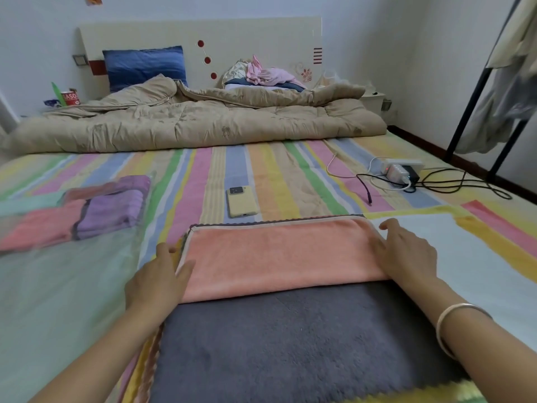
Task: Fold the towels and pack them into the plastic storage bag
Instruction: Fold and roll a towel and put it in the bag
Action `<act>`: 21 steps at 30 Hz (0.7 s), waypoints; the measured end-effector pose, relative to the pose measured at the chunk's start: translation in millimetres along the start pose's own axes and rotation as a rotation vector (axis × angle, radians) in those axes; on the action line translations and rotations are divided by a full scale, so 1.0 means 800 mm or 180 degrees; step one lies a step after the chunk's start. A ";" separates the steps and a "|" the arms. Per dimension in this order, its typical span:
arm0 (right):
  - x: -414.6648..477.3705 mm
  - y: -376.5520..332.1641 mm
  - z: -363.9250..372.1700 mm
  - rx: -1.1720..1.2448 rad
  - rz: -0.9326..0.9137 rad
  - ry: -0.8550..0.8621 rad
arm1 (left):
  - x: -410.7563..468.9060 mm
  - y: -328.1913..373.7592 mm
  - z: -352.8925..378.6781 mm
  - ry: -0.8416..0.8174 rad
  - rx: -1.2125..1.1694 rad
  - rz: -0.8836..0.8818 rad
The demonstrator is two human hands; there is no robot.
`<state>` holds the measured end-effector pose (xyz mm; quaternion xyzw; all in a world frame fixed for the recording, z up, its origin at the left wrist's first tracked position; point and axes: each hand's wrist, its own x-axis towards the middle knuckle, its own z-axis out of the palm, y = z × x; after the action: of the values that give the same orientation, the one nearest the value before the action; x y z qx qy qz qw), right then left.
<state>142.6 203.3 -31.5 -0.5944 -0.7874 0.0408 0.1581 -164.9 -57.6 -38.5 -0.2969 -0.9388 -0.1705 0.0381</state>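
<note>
Two flat hands, the left hand (pixel 158 274) and the right hand (pixel 406 254), rest on the ends of a half-folded towel (pixel 276 257) on the bed (pixel 290 175).
We see the left hand's fingers straight, pressing the towel's left end; the right hand lies spread on the right end, fingers relaxed, a bracelet (pixel 453 324) on its wrist; neither grips anything; between the hands the towel's pink side is turned over its grey side, which runs back towards our arms; just left of the left hand lies the plastic storage bag (pixel 58 286), holding folded towels (pixel 110 207), pink and purple, at its far end; beyond the hands lies a phone (pixel 242 201); beyond the right hand sits a power strip (pixel 402 170).
</note>
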 end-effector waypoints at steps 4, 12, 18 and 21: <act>-0.045 -0.009 -0.023 -0.0345 -0.0585 0.0672 | -0.012 0.025 -0.006 0.0815 0.0164 0.0783; -0.117 -0.040 -0.034 0.4837 0.1665 -0.1855 | -0.035 0.132 0.045 -0.0389 0.0081 0.2226; -0.106 -0.056 -0.004 0.4919 0.1930 -0.0609 | -0.037 0.136 0.065 -0.0799 0.0592 0.2100; -0.106 -0.070 -0.011 0.3687 0.1568 -0.0040 | -0.040 0.128 0.054 -0.0928 0.0097 0.2145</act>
<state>114.0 105.9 -26.0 -0.5760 -0.4784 0.4994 0.4357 -79.2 18.3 -53.7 -0.6101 -0.7862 -0.0902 -0.0376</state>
